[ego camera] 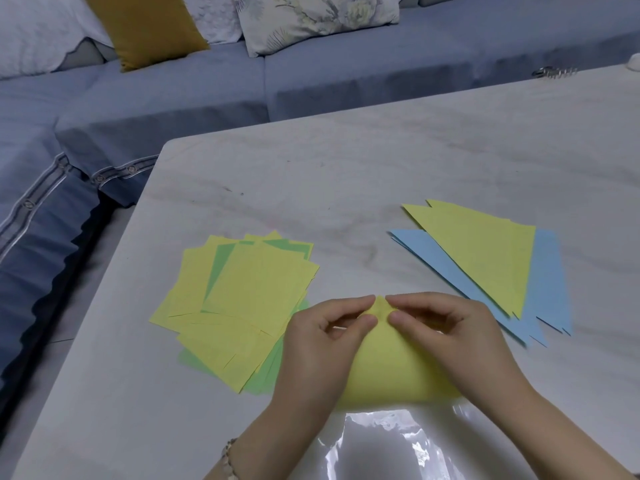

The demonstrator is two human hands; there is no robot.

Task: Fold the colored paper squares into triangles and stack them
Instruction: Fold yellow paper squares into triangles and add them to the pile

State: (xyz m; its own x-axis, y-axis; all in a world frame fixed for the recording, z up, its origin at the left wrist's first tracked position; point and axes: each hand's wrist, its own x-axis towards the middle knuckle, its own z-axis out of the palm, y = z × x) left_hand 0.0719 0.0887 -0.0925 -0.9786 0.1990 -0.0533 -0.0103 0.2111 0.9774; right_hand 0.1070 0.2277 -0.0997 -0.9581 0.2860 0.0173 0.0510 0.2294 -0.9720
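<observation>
The yellow sheet point(391, 362) you are folding lies on the pale surface point(381, 161) right in front of you, bent over in a soft, uncreased curve with its corner pointing away from you. It sits between the loose pile of yellow and green squares point(239, 299) on your left and the stack of yellow and blue triangles point(485, 265) on your right. Your left hand point(311, 344) and right hand point(446, 337) meet at that far corner, each grip pinching it between thumb and forefinger, the other fingers curled.
</observation>
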